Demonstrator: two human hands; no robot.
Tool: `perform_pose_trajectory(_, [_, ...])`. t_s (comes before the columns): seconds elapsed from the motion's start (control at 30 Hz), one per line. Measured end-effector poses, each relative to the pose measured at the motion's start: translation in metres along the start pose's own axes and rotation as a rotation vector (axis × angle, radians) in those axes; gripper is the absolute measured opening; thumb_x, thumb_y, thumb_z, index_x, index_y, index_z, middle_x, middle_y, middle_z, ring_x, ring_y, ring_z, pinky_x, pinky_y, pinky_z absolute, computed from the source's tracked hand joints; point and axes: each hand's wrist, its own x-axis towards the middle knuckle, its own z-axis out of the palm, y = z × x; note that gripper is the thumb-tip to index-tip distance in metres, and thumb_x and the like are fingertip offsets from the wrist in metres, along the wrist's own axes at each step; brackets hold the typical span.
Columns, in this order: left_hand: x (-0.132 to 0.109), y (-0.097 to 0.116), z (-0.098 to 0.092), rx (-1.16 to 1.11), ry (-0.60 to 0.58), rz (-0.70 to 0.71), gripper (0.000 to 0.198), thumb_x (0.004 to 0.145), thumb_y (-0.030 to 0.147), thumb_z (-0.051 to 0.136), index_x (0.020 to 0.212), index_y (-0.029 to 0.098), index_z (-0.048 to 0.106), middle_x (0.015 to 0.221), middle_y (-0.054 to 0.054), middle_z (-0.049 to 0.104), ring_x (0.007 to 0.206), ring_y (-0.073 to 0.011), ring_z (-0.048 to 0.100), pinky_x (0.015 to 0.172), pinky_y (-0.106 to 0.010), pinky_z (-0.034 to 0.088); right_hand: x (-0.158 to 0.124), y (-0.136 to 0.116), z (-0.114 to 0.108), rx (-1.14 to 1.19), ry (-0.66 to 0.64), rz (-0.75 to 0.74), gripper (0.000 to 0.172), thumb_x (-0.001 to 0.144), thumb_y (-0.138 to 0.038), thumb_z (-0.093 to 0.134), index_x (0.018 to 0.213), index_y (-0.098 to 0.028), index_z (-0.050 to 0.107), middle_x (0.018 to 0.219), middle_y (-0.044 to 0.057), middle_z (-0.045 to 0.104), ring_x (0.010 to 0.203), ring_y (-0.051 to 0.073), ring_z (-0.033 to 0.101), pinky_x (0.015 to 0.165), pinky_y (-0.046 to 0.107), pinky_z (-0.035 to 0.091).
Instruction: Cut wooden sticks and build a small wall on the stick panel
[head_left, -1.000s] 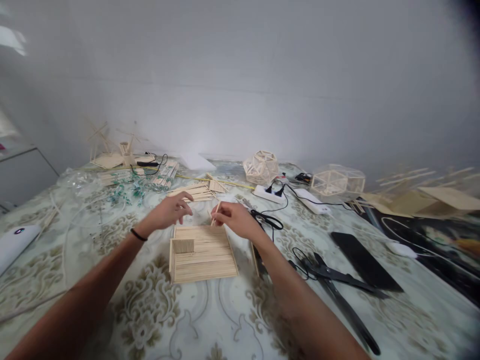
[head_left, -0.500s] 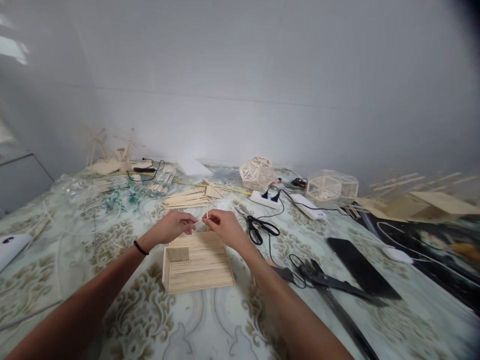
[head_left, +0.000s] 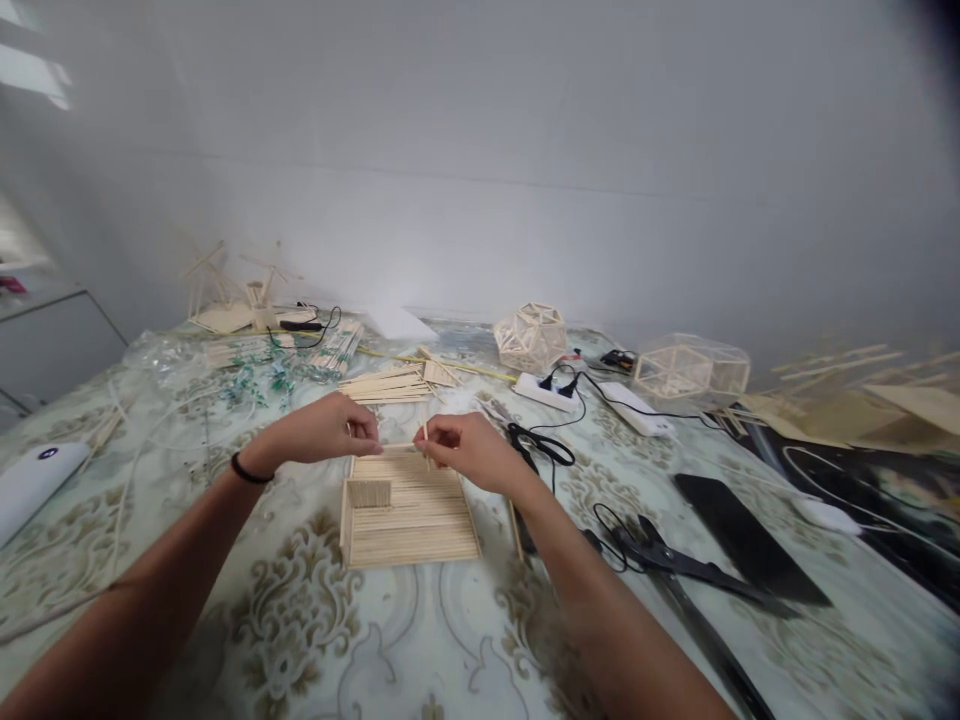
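On the table lies a small model floor (head_left: 412, 530) of side-by-side wooden sticks, with a low wall (head_left: 346, 515) on its left and a short stick panel (head_left: 371, 493) standing inside. My left hand (head_left: 326, 428), a dark band at its wrist, is closed in a pinch over the far edge, at the left end of a thin pale stick (head_left: 397, 447) lying crosswise. At that stick's other end my right hand (head_left: 469, 450) pinches an upright wooden stick (head_left: 425, 425). Whether the right fingers also grip the crosswise stick is unclear.
Loose sticks (head_left: 390, 385) lie behind the hands. Black-handled scissors (head_left: 541, 445), a power strip (head_left: 547, 392), a black slab (head_left: 750, 540) and a large black cutter (head_left: 697, 570) are to the right. Stick-frame models (head_left: 531, 335) stand at the back; plastic wrap (head_left: 161, 360) is left.
My hands have moved apart, the left one leftwards, so the crosswise stick now shows between them. The upright stick stays in my right hand. The whole view has shifted slightly.
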Motion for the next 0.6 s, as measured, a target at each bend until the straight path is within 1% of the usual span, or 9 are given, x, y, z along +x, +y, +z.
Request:
perform_pose_trajectory(0.1, [-0.013,0.014,-0.013,0.127,-0.073,0.085,0.021,0.087,0.034,0.067,0.079,0.016,0.076,0.072,-0.002,0.073,0.066,-0.0118,0.062,0.065,-0.019,0.043,-0.007,-0.018,-0.002,-0.040,-0.052,-0.033,0.019,0.086,-0.034,0.065,0.075,-0.019,0.066,0.065,-0.001,0.067,0.059,0.012,0.060,0.061,0.023,0.043])
perform_pose_trajectory(0.17, [-0.017,0.019,-0.014,0.165,-0.068,0.100,0.021,0.090,0.033,0.064,0.084,0.016,0.077,0.076,-0.003,0.074,0.068,-0.0126,0.063,0.067,-0.020,0.044,-0.008,-0.018,-0.008,-0.042,-0.051,-0.026,0.019,0.086,-0.034,0.065,0.075,-0.019,0.066,0.066,0.000,0.069,0.059,0.012,0.061,0.061,0.023,0.045])
perform_pose_trajectory(0.27, [-0.016,0.021,-0.013,0.195,0.013,0.080,0.025,0.092,0.035,0.062,0.095,0.016,0.077,0.084,-0.005,0.076,0.073,-0.0146,0.065,0.067,-0.022,0.045,-0.003,0.003,-0.019,-0.122,0.072,0.074,0.018,0.087,-0.033,0.061,0.077,-0.019,0.065,0.072,0.002,0.072,0.060,0.013,0.065,0.061,0.023,0.047])
perform_pose_trajectory(0.3, [-0.016,0.021,-0.013,0.199,0.040,0.076,0.026,0.092,0.036,0.061,0.098,0.016,0.077,0.087,-0.006,0.077,0.074,-0.0152,0.066,0.067,-0.022,0.046,0.000,0.013,-0.022,-0.198,0.139,0.132,0.018,0.088,-0.032,0.059,0.077,-0.019,0.065,0.071,0.001,0.072,0.060,0.013,0.065,0.061,0.023,0.048])
perform_pose_trajectory(0.37, [-0.016,0.023,-0.014,0.196,0.084,0.074,0.027,0.094,0.038,0.060,0.097,0.017,0.077,0.091,-0.006,0.078,0.078,-0.0157,0.067,0.068,-0.022,0.047,0.007,0.034,-0.024,-0.294,0.212,0.214,0.022,0.089,-0.028,0.054,0.072,-0.019,0.063,0.065,0.002,0.071,0.057,0.014,0.065,0.059,0.023,0.046])
perform_pose_trajectory(0.43, [-0.020,0.027,-0.017,0.183,0.126,0.083,0.028,0.095,0.038,0.059,0.094,0.017,0.077,0.092,-0.006,0.078,0.078,-0.0157,0.068,0.069,-0.023,0.048,0.015,0.050,-0.017,-0.365,0.225,0.264,0.024,0.089,-0.024,0.053,0.068,-0.019,0.063,0.061,0.003,0.071,0.057,0.014,0.064,0.060,0.023,0.046])
perform_pose_trajectory(0.5, [-0.029,0.037,-0.020,0.140,0.172,0.135,0.028,0.096,0.038,0.058,0.092,0.018,0.077,0.092,-0.006,0.078,0.079,-0.0162,0.068,0.072,-0.024,0.049,0.024,0.060,-0.005,-0.441,0.223,0.300,0.023,0.088,-0.021,0.055,0.067,-0.018,0.065,0.061,0.004,0.071,0.061,0.014,0.066,0.064,0.024,0.047])
perform_pose_trajectory(0.57, [-0.044,0.053,-0.024,0.037,0.168,0.243,0.024,0.096,0.036,0.060,0.096,0.022,0.079,0.091,-0.005,0.078,0.080,-0.0169,0.069,0.076,-0.027,0.051,0.033,0.065,0.008,-0.521,0.215,0.331,0.020,0.087,-0.018,0.057,0.069,-0.017,0.068,0.066,0.006,0.073,0.069,0.016,0.068,0.070,0.026,0.047])
perform_pose_trajectory(0.6, [-0.052,0.063,-0.026,-0.043,0.125,0.294,0.021,0.095,0.035,0.062,0.100,0.025,0.080,0.091,-0.005,0.079,0.080,-0.0173,0.070,0.078,-0.027,0.053,0.038,0.066,0.013,-0.560,0.207,0.346,0.018,0.087,-0.017,0.059,0.072,-0.016,0.069,0.071,0.008,0.074,0.074,0.018,0.069,0.072,0.027,0.048])
